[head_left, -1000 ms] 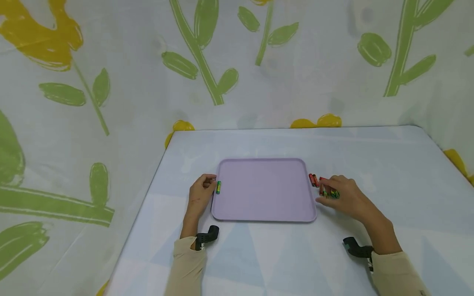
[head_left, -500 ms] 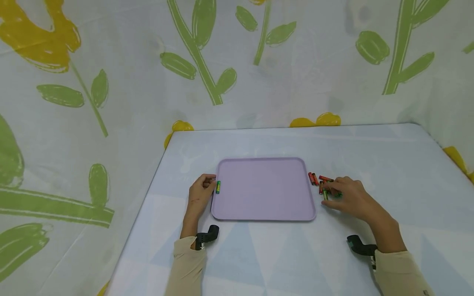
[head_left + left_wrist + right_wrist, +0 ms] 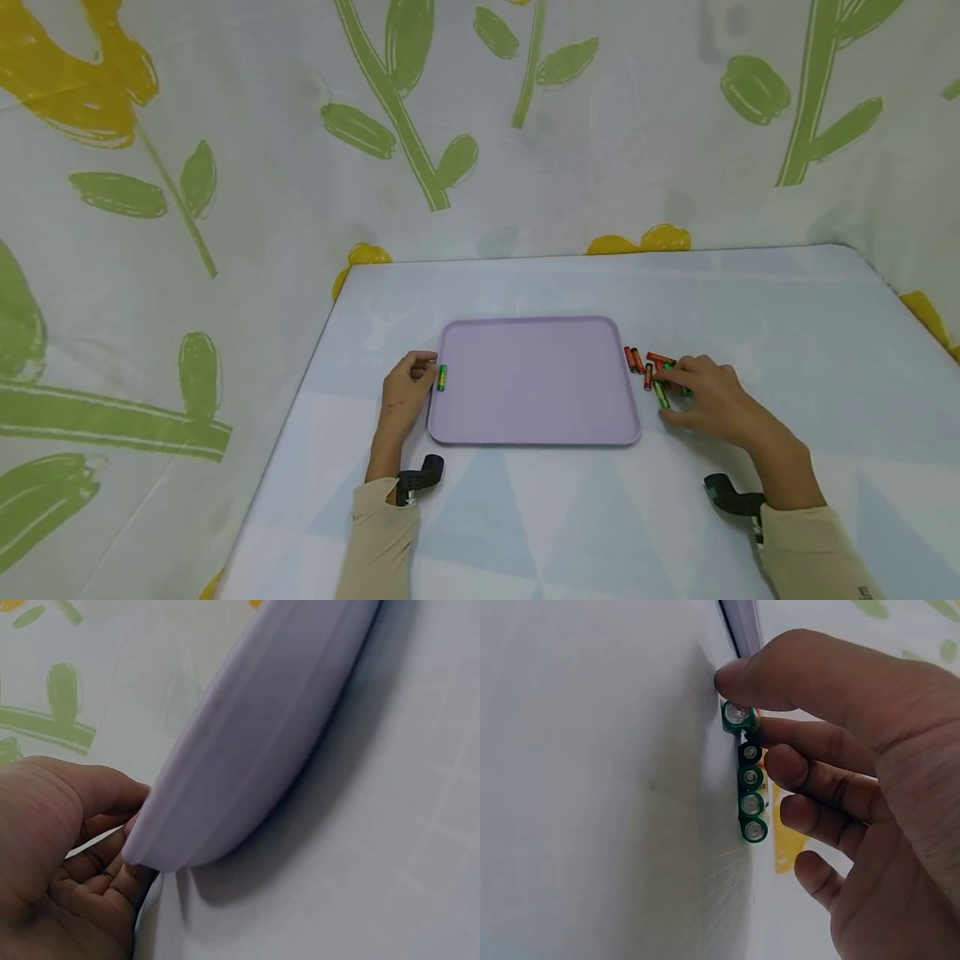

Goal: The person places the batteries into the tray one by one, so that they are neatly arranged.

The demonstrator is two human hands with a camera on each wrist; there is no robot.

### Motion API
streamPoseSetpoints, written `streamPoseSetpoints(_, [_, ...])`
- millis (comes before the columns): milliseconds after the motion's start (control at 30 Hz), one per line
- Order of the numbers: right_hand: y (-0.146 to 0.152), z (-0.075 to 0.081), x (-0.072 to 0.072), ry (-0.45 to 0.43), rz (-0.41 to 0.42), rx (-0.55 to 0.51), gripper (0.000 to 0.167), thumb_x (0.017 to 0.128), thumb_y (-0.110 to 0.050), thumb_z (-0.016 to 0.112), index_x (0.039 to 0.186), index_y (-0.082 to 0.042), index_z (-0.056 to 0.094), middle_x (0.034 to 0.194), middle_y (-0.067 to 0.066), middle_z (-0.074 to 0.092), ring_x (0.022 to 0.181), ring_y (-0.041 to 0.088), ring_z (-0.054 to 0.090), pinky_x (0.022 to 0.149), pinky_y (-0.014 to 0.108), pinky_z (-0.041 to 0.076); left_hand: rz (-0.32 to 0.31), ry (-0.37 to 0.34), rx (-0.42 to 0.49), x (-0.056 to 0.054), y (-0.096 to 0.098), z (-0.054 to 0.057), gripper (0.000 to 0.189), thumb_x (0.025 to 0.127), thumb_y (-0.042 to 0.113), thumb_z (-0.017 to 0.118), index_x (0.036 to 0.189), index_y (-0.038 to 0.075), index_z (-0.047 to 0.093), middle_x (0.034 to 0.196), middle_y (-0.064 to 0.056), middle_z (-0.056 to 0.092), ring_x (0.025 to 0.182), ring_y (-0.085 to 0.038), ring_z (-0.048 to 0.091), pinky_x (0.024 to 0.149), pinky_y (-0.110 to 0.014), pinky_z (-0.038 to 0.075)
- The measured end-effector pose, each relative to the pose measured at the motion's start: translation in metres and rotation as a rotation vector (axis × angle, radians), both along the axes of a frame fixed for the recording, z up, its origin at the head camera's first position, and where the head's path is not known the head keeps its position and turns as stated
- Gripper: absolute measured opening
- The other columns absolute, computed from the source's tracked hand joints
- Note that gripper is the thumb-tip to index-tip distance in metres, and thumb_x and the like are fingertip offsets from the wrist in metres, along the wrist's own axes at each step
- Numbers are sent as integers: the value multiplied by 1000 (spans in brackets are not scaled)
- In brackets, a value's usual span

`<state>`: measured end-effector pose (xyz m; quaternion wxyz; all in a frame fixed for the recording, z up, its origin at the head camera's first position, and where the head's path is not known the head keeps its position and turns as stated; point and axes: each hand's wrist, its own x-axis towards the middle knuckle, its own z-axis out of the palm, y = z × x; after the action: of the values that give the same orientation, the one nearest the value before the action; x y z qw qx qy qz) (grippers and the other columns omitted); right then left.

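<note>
A lilac tray lies on the table, and my left hand is at its left edge. In the left wrist view the left thumb and fingers pinch the tray's rim. One green-and-yellow battery rests just inside that edge. Right of the tray, my right hand pinches a green battery between thumb and index finger, low over the table. In the right wrist view its end shows between them. Beyond it lies a row of green-ended batteries; the right hand partly hides this group in the head view.
Several red batteries lie beside the tray's right edge, close to the right fingers. The table has a pale cloth with blue triangles. Behind it hangs a curtain printed with leaves and yellow flowers.
The right hand has drawn slightly to the right, uncovering more red batteries. The green battery at its fingertips has tilted. My left hand has stayed at the tray's edge.
</note>
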<state>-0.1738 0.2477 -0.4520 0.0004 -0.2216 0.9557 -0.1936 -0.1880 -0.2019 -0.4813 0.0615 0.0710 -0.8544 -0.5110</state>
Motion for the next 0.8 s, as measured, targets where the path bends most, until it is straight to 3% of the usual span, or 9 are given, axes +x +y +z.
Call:
streamPoseSetpoints(333, [0,2,0,-39,20,16,48,79,-15,80,124,-4,69,100,3,55,97,26,48,75,42,31,10,-9,-3,-1,-1,-2,24,98,13,63,121,7,68,104,-7,64,89,-18,56,72,-23,47])
streamPoseSetpoints(500, [0,3,-2,-43,17,6,47,80,-17,81,122,-2,69,95,0,54,96,25,47,76,43,31,11,2,-5,-1,-2,-2,24,98,13,63,120,7,69,103,-7,64,89,-19,57,72,-24,47])
streamPoseSetpoints(800, [0,4,-1,21,2,-80,44,79,-21,84,115,-1,71,90,0,52,93,23,44,77,43,30,2,-3,-13,0,0,0,24,98,13,63,120,6,68,104,-8,65,92,-20,57,76,-28,47])
